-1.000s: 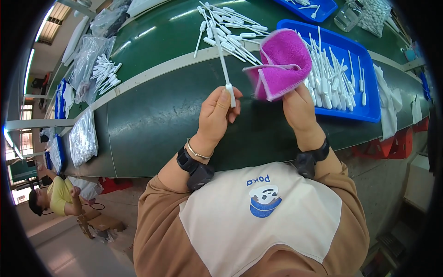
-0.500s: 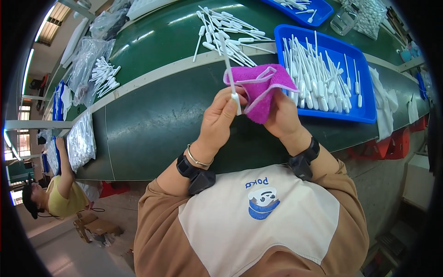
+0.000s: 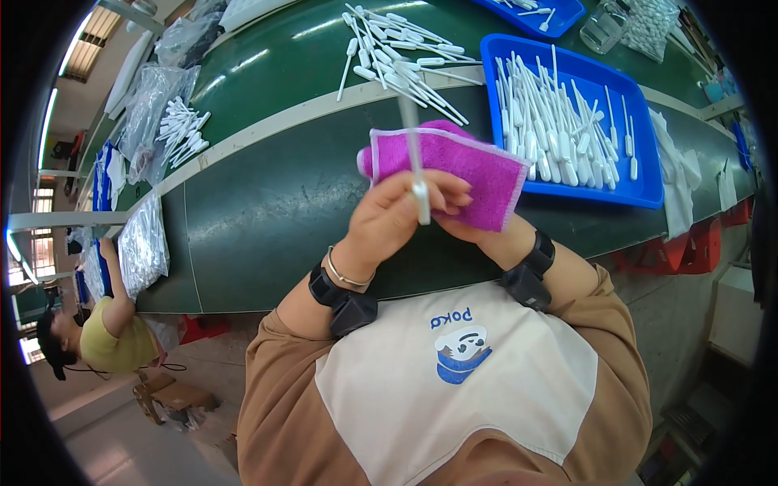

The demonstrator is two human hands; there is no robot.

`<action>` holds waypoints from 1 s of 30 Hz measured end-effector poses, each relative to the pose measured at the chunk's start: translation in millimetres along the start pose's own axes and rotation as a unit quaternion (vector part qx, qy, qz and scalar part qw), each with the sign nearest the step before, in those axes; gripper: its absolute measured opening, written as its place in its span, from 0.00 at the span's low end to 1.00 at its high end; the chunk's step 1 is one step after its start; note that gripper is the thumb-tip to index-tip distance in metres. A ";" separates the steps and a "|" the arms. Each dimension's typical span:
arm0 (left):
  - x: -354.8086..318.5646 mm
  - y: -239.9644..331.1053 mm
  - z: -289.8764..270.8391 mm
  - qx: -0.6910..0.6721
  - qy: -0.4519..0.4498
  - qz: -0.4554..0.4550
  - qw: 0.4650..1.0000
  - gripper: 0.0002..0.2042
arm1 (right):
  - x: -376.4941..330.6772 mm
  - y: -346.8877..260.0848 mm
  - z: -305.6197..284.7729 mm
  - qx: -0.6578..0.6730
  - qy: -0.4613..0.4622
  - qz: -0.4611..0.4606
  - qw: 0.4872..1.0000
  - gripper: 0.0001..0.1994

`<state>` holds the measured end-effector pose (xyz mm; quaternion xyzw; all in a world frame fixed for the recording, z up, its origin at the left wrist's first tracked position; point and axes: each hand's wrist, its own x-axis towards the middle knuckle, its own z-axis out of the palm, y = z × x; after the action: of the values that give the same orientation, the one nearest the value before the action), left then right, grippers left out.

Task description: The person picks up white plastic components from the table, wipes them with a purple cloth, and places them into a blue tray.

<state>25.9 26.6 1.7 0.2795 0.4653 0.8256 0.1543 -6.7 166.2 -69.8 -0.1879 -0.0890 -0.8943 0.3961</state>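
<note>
A white plastic dropper (image 3: 414, 150) stands nearly upright in my left hand (image 3: 389, 212), its bulb end near the thumb and its thin tip pointing away, slightly blurred. My right hand (image 3: 466, 231) holds a magenta cloth (image 3: 486, 174) with a pale stitched edge; most of its fingers are hidden under the cloth. The cloth lies spread behind the dropper, close to my left fingers. Just right of the cloth is a blue tray (image 3: 646, 182) of many white droppers (image 3: 559, 146). Beyond my hands, a loose pile of droppers (image 3: 397, 53) rests on the green bench (image 3: 267, 227).
Clear plastic bags (image 3: 144, 243) and a smaller heap of droppers (image 3: 181, 130) are at the left. A second blue tray (image 3: 563, 24), a clear jar (image 3: 604, 28) and a white cloth (image 3: 674, 178) lie at the right. Another person (image 3: 113, 332) works at far left.
The magenta cloth has opened out from a bunched shape and shifted left behind the dropper. My right hand has moved toward my left, and the dropper has dropped slightly lower in view.
</note>
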 end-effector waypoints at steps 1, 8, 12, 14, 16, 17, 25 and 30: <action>-1.0 1.7 -8.9 0.028 0.070 -0.035 0.997 0.09 | 9.4 2.5 8.6 0.003 -0.001 0.003 1.000 0.16; 2.8 -2.9 -9.2 0.408 0.196 -0.152 0.879 0.05 | 17.6 32.4 51.7 -0.349 0.323 -0.115 0.872 0.12; -5.4 -12.1 -10.8 0.623 0.021 0.050 0.780 0.03 | 16.3 26.5 41.3 -0.426 0.347 -0.182 0.816 0.12; -7.8 -1.0 -10.5 0.568 0.049 -0.027 0.821 0.04 | 14.4 13.5 38.9 -0.468 0.341 -0.190 0.793 0.12; -3.8 10.1 -11.4 0.538 0.061 -0.066 0.838 0.04 | 10.8 3.3 38.2 -0.545 0.327 -0.192 0.748 0.13; 0.2 16.4 -12.0 0.448 0.184 -0.047 0.874 0.04 | 8.7 3.2 40.9 -0.545 0.328 -0.192 0.748 0.13; -1.4 18.1 -31.2 0.159 0.292 -0.053 0.942 0.08 | 15.4 22.9 63.9 -0.758 0.236 0.129 0.594 0.14; -6.7 20.2 -33.3 0.090 0.322 0.045 0.941 0.08 | 13.2 17.2 59.5 -0.746 0.167 0.021 0.644 0.14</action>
<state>11.1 -10.0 3.2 0.0322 0.5492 0.8323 -0.0672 13.8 164.1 -9.9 -0.2691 0.6798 -0.6658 0.1487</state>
